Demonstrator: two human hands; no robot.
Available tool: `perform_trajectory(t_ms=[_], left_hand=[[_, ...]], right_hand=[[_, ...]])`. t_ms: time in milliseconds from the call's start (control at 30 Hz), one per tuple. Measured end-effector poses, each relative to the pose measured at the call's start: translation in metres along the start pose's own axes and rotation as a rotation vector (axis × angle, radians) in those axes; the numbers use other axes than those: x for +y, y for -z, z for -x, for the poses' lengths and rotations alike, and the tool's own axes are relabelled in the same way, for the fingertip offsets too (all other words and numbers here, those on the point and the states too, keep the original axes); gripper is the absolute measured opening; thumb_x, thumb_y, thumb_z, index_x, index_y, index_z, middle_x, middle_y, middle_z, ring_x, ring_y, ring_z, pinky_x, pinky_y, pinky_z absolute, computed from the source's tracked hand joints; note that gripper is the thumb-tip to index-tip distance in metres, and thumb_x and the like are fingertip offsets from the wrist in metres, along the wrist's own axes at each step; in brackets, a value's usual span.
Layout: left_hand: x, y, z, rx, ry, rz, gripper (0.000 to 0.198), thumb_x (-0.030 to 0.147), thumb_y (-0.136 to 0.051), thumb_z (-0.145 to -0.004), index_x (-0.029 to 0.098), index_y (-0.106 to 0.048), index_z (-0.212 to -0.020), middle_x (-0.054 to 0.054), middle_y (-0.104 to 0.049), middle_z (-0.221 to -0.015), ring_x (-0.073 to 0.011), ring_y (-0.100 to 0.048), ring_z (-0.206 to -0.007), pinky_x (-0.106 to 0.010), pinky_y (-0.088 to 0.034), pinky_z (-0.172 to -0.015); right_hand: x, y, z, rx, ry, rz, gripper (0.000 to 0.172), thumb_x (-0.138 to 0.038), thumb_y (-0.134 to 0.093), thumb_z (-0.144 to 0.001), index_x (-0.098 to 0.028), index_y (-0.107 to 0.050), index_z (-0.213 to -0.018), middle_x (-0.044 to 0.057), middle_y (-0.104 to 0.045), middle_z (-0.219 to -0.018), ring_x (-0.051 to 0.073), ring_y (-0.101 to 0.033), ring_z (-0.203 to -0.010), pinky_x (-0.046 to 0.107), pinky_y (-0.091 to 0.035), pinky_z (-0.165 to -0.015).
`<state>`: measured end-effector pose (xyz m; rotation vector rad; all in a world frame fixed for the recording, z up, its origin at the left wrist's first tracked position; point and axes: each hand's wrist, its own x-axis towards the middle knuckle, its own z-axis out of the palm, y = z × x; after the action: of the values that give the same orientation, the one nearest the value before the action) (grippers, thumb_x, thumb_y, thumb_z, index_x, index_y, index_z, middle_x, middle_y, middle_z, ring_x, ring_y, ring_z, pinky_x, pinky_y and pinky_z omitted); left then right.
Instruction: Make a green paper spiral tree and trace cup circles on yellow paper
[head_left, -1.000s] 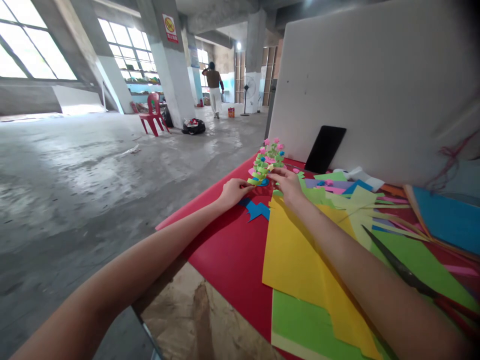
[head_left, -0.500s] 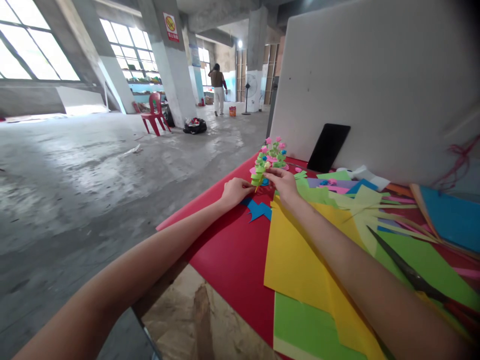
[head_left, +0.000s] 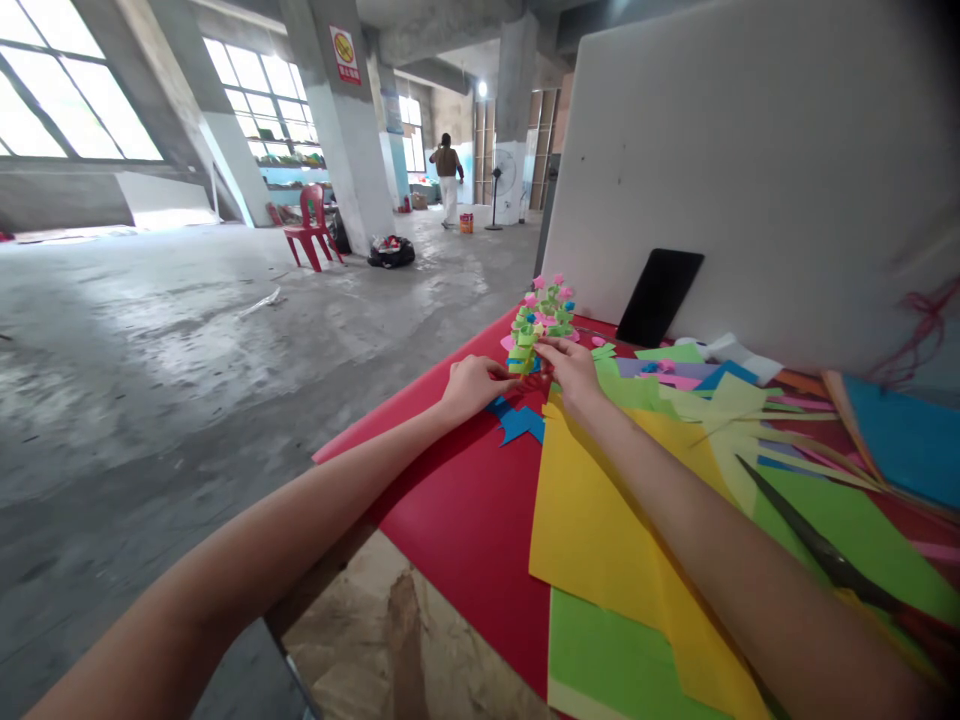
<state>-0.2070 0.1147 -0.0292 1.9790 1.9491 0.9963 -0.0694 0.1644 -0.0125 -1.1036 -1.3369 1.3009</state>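
The bare left forearm [head_left: 322, 500] is slanting up from the lower left, its left hand [head_left: 472, 385] pointing its fingers rightward. The bare right forearm [head_left: 690, 500] is angling in from the lower right, its right hand [head_left: 574, 372] bending its fingers leftward, near the other hand.

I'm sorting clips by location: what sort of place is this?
Probably a craft workshop in a rough industrial hall: grey concrete-looking floor, a large gridded window and, up close, a colourful paper decoration.
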Motion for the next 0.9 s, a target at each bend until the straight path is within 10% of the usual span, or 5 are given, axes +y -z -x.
perform_trajectory(t_ms=[900], left_hand=[[0.007,-0.001,0.006,0.007,-0.136,-0.168,0.016,0.030,-0.056,-0.074,0.020,-0.068,-0.071,-0.002,-0.065,-0.077,-0.0205,-0.051,-0.081,-0.034,-0.034,-0.079]], right_hand=[[0.015,0.006,-0.019,0.434,0.325,0.309,0.021,-0.031,-0.051,-0.084,-0.012,-0.057,-0.091,0.004,-0.059,-0.092,0.014,-0.056,-0.083,0.035,-0.047,-0.075]])
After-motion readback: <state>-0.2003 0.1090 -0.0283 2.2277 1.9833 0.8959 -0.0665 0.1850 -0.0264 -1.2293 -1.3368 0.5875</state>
